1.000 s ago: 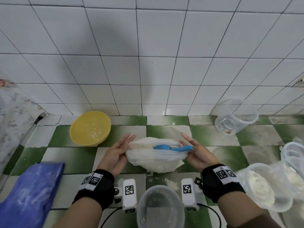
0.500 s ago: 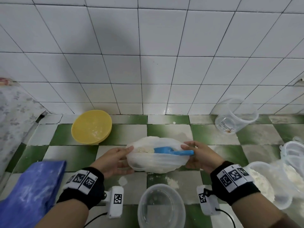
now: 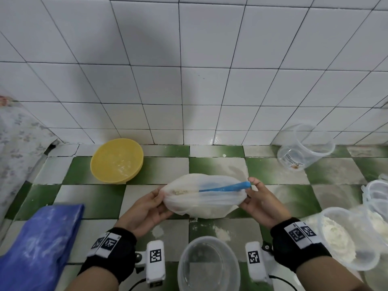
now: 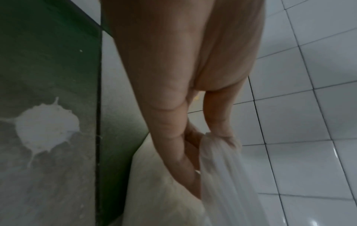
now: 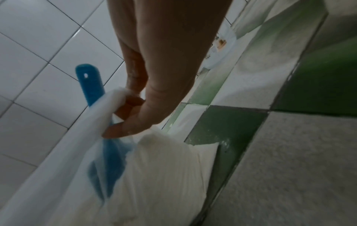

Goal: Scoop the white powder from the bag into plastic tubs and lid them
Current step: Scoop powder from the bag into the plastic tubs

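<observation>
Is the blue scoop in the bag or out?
Mostly in: the blue scoop shows through the bag, its handle sticking out beside the right hand.

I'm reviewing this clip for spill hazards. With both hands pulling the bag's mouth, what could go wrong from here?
1. The left hand and right hand only pinch the thin translucent plastic bag at its edges; a slip could dump powder on the tiled floor.
2. The blue plastic scoop lies loose inside and could slide out.
</observation>
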